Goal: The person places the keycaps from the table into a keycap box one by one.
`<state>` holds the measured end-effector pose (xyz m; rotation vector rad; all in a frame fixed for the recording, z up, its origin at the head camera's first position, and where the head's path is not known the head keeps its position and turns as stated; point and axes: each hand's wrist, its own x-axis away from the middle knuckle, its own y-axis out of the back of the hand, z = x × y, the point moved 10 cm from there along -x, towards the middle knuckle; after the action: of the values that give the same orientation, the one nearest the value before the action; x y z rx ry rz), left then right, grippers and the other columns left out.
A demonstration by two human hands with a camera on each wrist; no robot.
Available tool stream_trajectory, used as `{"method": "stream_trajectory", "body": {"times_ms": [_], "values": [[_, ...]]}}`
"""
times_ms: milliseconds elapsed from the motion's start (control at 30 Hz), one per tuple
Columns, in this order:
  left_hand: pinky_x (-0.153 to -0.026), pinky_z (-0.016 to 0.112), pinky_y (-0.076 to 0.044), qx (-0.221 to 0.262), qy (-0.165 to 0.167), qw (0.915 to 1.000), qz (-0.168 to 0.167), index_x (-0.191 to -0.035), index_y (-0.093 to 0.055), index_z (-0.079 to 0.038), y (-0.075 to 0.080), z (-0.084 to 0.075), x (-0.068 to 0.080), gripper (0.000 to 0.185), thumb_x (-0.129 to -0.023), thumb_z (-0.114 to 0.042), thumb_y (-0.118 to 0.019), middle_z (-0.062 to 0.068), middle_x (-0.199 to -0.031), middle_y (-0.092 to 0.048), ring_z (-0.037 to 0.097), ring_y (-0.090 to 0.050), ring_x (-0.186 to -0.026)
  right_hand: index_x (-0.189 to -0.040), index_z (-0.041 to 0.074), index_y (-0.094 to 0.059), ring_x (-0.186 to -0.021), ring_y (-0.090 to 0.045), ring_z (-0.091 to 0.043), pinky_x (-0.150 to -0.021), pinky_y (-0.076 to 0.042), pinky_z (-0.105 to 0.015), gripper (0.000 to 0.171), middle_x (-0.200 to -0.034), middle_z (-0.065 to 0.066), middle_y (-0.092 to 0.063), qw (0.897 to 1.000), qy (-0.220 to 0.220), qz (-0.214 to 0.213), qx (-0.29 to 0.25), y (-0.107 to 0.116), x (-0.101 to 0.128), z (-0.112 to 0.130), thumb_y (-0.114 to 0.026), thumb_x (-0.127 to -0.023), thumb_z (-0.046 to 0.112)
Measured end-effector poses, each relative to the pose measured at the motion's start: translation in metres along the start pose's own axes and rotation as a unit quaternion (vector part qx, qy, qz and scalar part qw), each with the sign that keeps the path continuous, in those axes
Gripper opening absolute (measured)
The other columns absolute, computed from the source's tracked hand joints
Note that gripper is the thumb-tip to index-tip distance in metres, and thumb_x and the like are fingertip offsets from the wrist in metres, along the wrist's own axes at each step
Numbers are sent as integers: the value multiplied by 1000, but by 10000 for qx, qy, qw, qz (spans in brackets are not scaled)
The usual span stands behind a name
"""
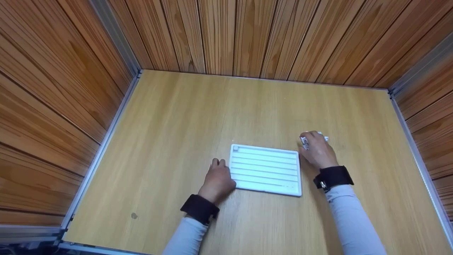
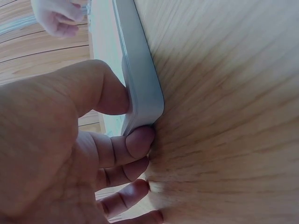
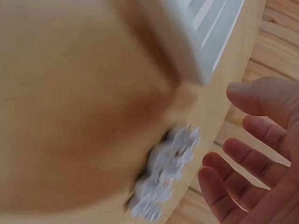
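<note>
A white lined board [image 1: 265, 170] lies flat on the wooden table [image 1: 184, 117]. My left hand [image 1: 217, 179] is at the board's left edge. In the left wrist view the thumb [image 2: 100, 91] and a curled fingertip [image 2: 140, 140] pinch the board's [image 2: 140, 79] rim near a corner. My right hand [image 1: 316, 150] is just past the board's far right corner, over a small white-and-grey object [image 1: 304, 142]. In the right wrist view that object [image 3: 163, 172] is blurred and lies on the table. My right hand's fingers [image 3: 252, 140] are spread beside it and hold nothing.
Wood-panelled walls [image 1: 247, 35] with metal corner rails [image 1: 116, 39] enclose the table on three sides. A small dark spot [image 1: 133, 215] marks the table near the front left.
</note>
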<state>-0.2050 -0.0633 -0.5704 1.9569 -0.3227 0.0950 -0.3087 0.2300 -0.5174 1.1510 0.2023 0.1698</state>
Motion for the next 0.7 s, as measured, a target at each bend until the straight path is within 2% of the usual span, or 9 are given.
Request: {"method": "stream_trajectory", "body": {"times_ms": [300,700], "values": [[-93,38,-42,-90,81,9999,91,-88,-68,6,-1,2,-1,24,-78,-14,-60,14,-108,-53,31,-41,-111,-134,-5,-55,-121,-48,-53,-96,-42,-66,49,-133,-34,-50,9987,-429,256,117,8,13,-40,-70,-88,5],[-90,37,-43,6,124,9998,128,-89,-67,5,-3,2,-2,22,-78,-14,-61,13,-107,-52,31,-41,-110,-129,-7,-58,-120,-49,-54,-95,-42,-66,43,-130,-35,-51,9972,-613,319,267,6,21,-67,-64,-87,3]]}}
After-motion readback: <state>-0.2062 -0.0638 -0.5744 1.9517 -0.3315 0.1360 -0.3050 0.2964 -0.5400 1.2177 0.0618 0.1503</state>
